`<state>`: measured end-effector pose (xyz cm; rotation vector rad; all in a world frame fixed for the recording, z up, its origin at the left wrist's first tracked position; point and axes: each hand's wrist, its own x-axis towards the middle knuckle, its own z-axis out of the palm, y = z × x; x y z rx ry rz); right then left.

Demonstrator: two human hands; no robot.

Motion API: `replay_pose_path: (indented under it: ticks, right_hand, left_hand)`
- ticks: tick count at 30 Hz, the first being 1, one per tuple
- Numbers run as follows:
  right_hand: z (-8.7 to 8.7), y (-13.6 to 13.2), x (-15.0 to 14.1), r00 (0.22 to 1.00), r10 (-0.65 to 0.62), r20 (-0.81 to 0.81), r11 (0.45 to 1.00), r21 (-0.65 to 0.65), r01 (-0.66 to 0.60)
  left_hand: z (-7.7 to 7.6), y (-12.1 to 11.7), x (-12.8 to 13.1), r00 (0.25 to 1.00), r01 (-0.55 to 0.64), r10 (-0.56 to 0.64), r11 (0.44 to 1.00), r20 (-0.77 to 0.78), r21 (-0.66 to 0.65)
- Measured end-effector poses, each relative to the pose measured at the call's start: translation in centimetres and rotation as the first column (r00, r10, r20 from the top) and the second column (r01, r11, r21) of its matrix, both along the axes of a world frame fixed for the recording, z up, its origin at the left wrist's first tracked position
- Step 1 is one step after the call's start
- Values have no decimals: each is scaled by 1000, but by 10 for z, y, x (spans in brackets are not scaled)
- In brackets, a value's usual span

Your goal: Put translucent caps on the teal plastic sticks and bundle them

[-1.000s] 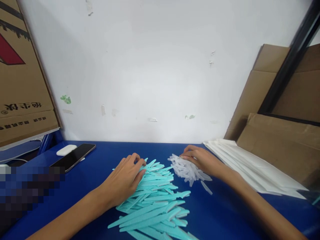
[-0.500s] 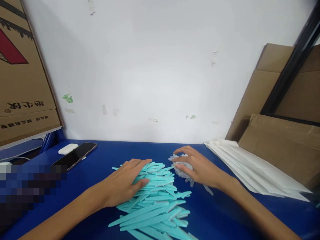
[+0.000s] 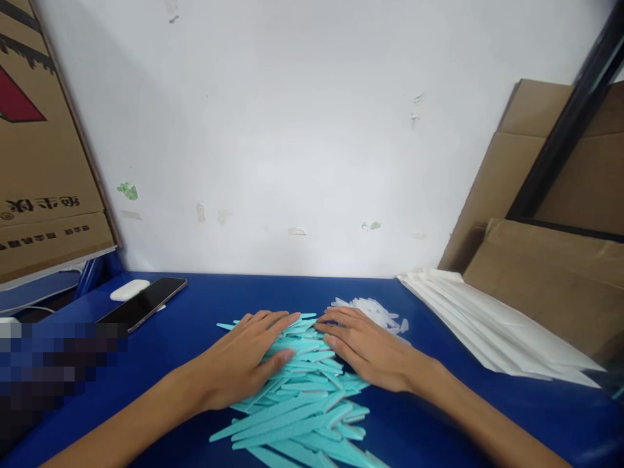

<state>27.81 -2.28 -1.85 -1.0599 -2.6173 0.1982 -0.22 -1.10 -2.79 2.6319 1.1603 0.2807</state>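
A heap of flat, tapered turquoise strips lies on the blue table, their long sides mostly running across it. My left hand rests on the heap's left side, fingers stretched forward and thumb apart. On the opposite side, my right hand touches the upper right edge of the heap with fingers extended and slightly bent. Neither hand has a strip in its grasp. Just behind my right hand sits a small pile of whitish translucent pieces, partly hidden by that hand.
A dark phone and a white rounded case lie at the left. White paper sheets or bags are stacked at the right beside folded cardboard. A white wall rises behind the blue table.
My right hand has moved left and slightly nearer, from the whitish pile onto the turquoise heap's edge. More of the whitish pieces show now. My left hand stays almost in place.
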Motion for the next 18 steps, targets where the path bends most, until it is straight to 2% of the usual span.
replay_pose_path:
  ticks: [4, 9, 12, 18]
  right_hand:
    - [-2, 0, -2, 999, -43, -8, 999, -28, 43]
    - [0, -4, -5, 999, -46, 25, 997, -67, 47]
    - [-2, -3, -7, 1000, -26, -1, 999, -36, 26]
    - [-11, 2, -7, 1000, -20, -17, 998, 63, 21]
  left_hand:
    - [-4, 1, -1, 1000, 0, 0, 1000, 2, 11]
    - [-1, -1, 2, 1000, -4, 4, 1000, 4, -29]
    - [-1, -1, 4, 1000, -2, 3, 1000, 18, -15]
    - [-5, 4, 6, 998, 12, -18, 995, 60, 102]
